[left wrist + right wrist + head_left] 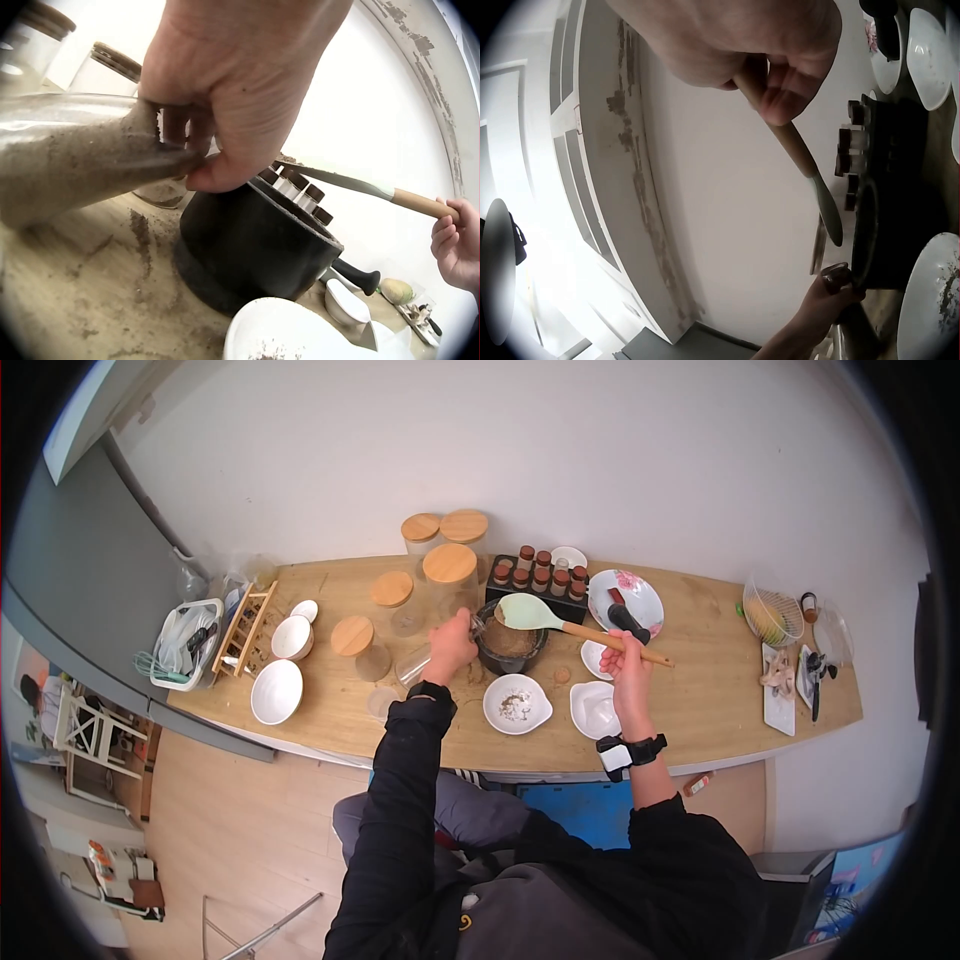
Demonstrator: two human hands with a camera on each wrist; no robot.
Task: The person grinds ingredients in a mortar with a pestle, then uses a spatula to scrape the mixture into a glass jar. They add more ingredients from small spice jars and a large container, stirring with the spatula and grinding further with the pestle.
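Observation:
My left hand [452, 648] grips the neck of a clear glass jar [67, 157], tilted on its side with its mouth toward the black bowl [247, 244]. Brown powder coats the inside of the jar. More brown powder [510, 639] fills the black bowl. Above the bowl's far rim is a spoon [525, 611] with a pale green head and wooden handle; my right hand [630, 680] pinches that handle. A little powder shows on the spoon's head in the left wrist view. In front of the bowl sits a white spouted bowl [516, 705] with dark crumbs inside.
Wooden-lidded glass jars [450, 564] stand behind and left of my left hand. A black rack [490, 605] of small brown-capped bottles is behind the black bowl. White bowls [276, 692] sit at the left, a floral plate [645, 600] at the right. Powder is scattered on the wooden table [690, 705].

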